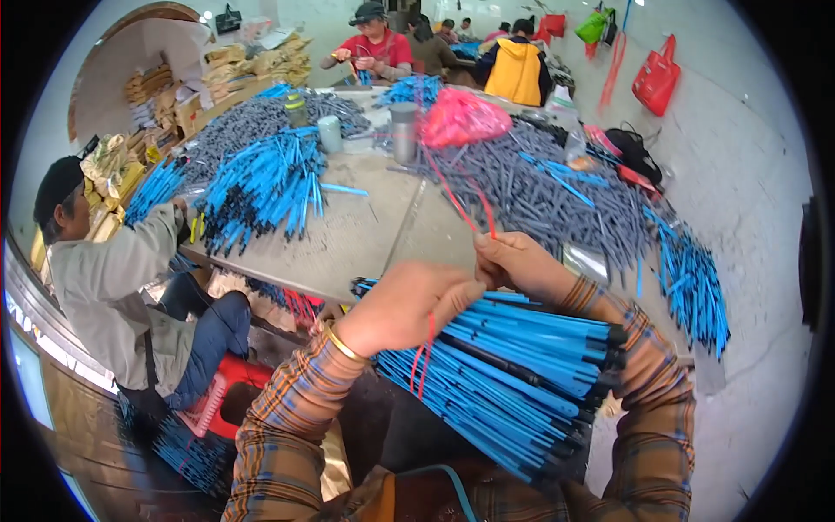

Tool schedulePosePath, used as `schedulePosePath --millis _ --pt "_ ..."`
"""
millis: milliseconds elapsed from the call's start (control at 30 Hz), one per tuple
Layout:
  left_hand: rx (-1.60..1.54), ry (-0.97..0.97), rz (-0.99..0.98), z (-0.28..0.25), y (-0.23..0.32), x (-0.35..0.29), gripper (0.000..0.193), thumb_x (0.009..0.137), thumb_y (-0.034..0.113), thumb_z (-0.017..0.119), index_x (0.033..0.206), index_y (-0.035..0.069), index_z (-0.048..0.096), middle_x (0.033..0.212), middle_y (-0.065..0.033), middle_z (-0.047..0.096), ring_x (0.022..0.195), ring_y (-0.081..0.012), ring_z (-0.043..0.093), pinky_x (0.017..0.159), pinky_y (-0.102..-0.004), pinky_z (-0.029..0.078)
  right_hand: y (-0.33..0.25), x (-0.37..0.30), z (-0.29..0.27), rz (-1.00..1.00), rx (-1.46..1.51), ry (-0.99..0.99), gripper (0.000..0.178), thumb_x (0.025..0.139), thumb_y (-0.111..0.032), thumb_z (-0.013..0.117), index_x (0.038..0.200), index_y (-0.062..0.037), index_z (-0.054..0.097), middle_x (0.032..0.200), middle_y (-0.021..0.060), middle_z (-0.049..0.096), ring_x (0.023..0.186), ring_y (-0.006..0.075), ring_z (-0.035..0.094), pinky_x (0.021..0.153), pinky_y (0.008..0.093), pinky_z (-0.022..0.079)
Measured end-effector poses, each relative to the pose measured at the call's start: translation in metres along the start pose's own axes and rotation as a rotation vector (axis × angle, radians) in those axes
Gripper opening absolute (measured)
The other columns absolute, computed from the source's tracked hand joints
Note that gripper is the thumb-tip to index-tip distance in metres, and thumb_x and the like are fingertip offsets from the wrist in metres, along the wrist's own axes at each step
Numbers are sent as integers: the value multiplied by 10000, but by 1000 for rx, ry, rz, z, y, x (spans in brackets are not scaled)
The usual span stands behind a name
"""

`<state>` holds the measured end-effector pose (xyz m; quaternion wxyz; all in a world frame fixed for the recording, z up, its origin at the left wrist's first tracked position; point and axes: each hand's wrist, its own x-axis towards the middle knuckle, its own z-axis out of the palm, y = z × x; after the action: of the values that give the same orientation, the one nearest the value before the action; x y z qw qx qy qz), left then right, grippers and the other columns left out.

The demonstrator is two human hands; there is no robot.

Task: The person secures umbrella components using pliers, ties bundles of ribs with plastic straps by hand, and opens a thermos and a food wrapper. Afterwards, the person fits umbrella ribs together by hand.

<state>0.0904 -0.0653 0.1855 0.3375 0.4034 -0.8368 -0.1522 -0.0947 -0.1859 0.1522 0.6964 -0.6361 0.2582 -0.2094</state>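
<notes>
A thick bundle of blue rods with black ends (513,383) lies across my lap below my hands. A red plastic string (425,358) runs over the bundle near its left end. My left hand (413,304), closed in a pinch, is above the bundle with the string passing under it. My right hand (522,265) is also closed, its thumb and fingers pinching the string close to the left fingertips. Beyond the right hand, a length of the same string loops up toward the far side of the table. The exact crossing between my fingertips is hidden.
The table (348,230) bears a pile of blue rods (265,183), a heap of grey pieces (522,183), a pink plastic bag (465,117) and a metal cup (404,132). A person (122,278) sits at the left; another person (378,52) works at the far end.
</notes>
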Motion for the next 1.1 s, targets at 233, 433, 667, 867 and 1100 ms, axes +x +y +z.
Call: schedulePosePath --millis 233,433,667,867,1100 --pt "193 -130 -112 144 21 -66 210 876 230 492 832 73 625 774 -99 609 685 -322 582 599 -409 456 76 -90 21 312 -181 -5 384 943 -349 448 755 -26 536 648 45 554 652 144 586 639 262 482" --pt "258 -114 -199 226 12 -94 238 872 253 488 776 80 622 738 -103 621 654 -309 596 581 -432 462 155 -101 36 222 -23 260 367 952 -340 419 747 -50 511 576 41 501 535 157 538 563 284 464" --pt "287 -115 -365 239 -6 -90 206 845 237 491 816 50 574 712 -133 621 646 -322 609 550 -444 470 153 -122 59 193 438 537 404 961 -417 365 690 -117 381 520 -33 269 440 106 283 448 253 290" --pt "175 -140 -384 240 -18 -93 224 799 207 530 930 28 496 713 -123 617 672 -335 608 567 -420 493 184 -150 108 207 607 406 370 967 -370 377 689 -127 355 530 -43 293 432 69 273 408 235 227" --pt "154 313 -85 218 -2 -98 193 701 195 675 799 59 579 772 -114 619 733 -330 575 591 -404 459 207 -164 102 63 673 361 375 978 -351 360 680 -123 345 532 -32 283 443 82 259 433 238 241"
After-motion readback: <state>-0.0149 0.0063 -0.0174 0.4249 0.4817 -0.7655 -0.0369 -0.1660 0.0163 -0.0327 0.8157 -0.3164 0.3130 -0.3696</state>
